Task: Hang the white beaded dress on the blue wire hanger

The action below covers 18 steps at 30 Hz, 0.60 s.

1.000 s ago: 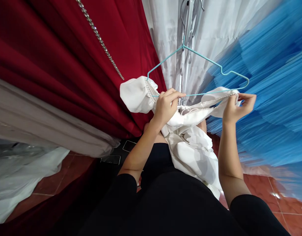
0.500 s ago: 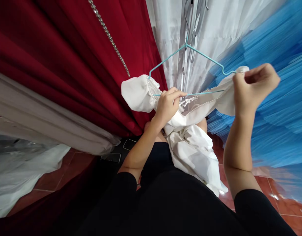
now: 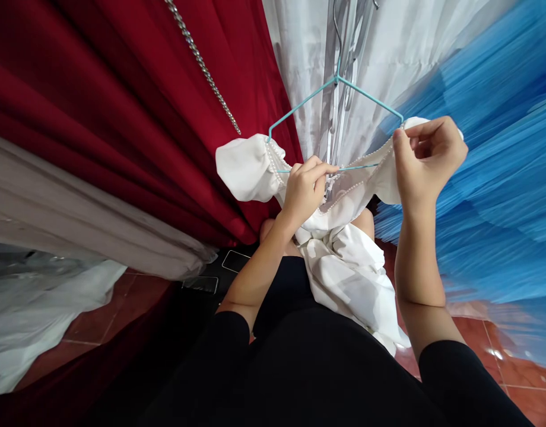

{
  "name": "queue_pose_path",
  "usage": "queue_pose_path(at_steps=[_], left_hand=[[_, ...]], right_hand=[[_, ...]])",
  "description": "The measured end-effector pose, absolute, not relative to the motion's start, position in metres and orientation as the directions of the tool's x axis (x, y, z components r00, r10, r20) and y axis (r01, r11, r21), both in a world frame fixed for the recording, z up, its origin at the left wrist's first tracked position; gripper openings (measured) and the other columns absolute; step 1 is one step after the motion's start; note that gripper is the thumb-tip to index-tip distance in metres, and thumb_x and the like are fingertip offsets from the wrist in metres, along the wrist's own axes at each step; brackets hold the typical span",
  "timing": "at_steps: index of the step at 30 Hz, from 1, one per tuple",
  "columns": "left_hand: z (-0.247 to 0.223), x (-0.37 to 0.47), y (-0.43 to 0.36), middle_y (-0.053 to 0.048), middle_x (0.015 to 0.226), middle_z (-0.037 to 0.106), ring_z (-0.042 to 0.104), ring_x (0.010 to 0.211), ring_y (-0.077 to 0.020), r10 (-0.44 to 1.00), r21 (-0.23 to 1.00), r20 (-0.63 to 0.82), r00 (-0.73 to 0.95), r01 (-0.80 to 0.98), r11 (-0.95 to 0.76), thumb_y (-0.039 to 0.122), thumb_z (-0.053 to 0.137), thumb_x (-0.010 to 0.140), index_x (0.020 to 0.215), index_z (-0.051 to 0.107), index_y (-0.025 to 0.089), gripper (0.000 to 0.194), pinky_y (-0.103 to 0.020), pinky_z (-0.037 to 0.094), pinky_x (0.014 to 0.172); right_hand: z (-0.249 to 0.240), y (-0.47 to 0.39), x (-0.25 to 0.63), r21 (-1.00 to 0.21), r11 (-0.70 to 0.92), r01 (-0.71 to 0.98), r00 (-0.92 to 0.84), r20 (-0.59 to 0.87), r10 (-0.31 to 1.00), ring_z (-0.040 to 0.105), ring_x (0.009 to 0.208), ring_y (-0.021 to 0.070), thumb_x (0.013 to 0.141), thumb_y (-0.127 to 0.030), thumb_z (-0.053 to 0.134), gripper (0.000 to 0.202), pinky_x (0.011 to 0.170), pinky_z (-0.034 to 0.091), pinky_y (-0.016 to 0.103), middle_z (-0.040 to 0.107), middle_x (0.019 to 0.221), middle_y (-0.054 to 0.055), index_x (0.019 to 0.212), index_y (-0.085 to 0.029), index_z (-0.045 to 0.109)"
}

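Right fingers pinched tight now, the right hand [image 3: 428,157] gripping the pearl-edged shoulder of the white dress [image 3: 355,267] at right of centre; left hand [image 3: 303,190] mid-frame, fingers folded over the lower bar of the blue hanger [image 3: 302,108], index stretched along it! And look at the change: a second ago that hanger's right end stands bare, its notch in full view, and now the dress shoulder sits over it, up against the sloping arm, while the left side holds its place. The dress spills down through the centre to the lap, red cloth [image 3: 237,77] upper left, blue tulle [image 3: 491,196] on the right. Hard to see: the hanger's right tip, lost behind hand and sleeve, and the left thumb, tucked out of sight
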<state>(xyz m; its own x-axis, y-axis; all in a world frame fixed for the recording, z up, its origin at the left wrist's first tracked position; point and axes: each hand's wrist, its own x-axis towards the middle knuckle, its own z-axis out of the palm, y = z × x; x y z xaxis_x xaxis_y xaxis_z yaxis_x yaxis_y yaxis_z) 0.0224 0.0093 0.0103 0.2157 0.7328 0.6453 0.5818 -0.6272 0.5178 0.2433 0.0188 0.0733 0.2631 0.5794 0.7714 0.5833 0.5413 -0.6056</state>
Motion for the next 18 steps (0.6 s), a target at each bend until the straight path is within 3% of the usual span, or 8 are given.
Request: queue_pose_path(at_steps=[4, 9, 13, 16, 18], left_hand=[[0.011, 0.021, 0.01, -0.004, 0.103, 0.077, 0.072, 0.1, -0.0233, 0.731, 0.504, 0.646, 0.221, 0.596, -0.625, 0.003, 0.05, 0.104, 0.11, 0.08, 0.024, 0.037, -0.036, 0.045, 0.092], [0.016, 0.019, -0.002, -0.004, 0.109, 0.079, 0.073, 0.105, -0.0223, 0.734, 0.509, 0.652, 0.192, 0.606, -0.611, 0.004, 0.051, 0.106, 0.111, 0.079, 0.025, 0.035, -0.04, 0.048, 0.103], [0.018, 0.015, -0.019, -0.004, 0.113, 0.079, 0.073, 0.11, -0.0231, 0.694, 0.53, 0.709, 0.129, 0.552, -0.644, 0.013, 0.056, 0.109, 0.114, 0.079, 0.026, 0.026, -0.042, 0.054, 0.109], [0.016, 0.003, -0.021, -0.009, 0.133, 0.073, 0.068, 0.133, -0.0279, 0.625, 0.553, 0.777, -0.074, 0.557, -0.62, 0.022, 0.06, 0.11, 0.129, 0.074, 0.026, 0.024, -0.047, 0.054, 0.12], [0.014, -0.012, -0.013, -0.011, 0.149, 0.063, 0.055, 0.153, -0.0332, 0.586, 0.577, 0.784, -0.206, 0.591, -0.564, 0.024, 0.068, 0.105, 0.138, 0.068, 0.028, 0.033, -0.054, 0.046, 0.13]], right_hand=[[0.066, -0.004, 0.225, -0.576, 0.578, 0.577, 0.141, 0.768, 0.625, 0.049, 0.065, 0.0123, 0.104, -0.042, 0.07, 0.021, 0.059, 0.04, 0.032, 0.064, 0.087, 0.001, 0.094, -0.024, 0.064], [0.019, -0.011, 0.199, -0.56, 0.53, 0.636, -0.157, 0.579, 0.8, 0.055, 0.067, 0.0102, 0.105, -0.044, 0.066, 0.029, 0.067, 0.053, 0.031, 0.07, 0.12, 0.005, 0.126, -0.024, 0.069], [-0.008, -0.014, 0.19, -0.568, 0.539, 0.622, -0.098, 0.627, 0.773, 0.058, 0.074, 0.0128, 0.109, -0.042, 0.061, 0.031, 0.072, 0.056, 0.031, 0.067, 0.117, 0.005, 0.135, -0.027, 0.069], [-0.009, -0.01, 0.187, -0.589, 0.566, 0.577, -0.017, 0.685, 0.729, 0.057, 0.076, 0.0136, 0.112, -0.043, 0.057, 0.028, 0.073, 0.055, 0.031, 0.065, 0.106, 0.003, 0.128, -0.026, 0.073], [-0.007, -0.005, 0.185, -0.601, 0.58, 0.55, 0.018, 0.703, 0.711, 0.056, 0.074, 0.0133, 0.113, -0.043, 0.057, 0.027, 0.071, 0.053, 0.031, 0.063, 0.099, 0.002, 0.121, -0.026, 0.075]])
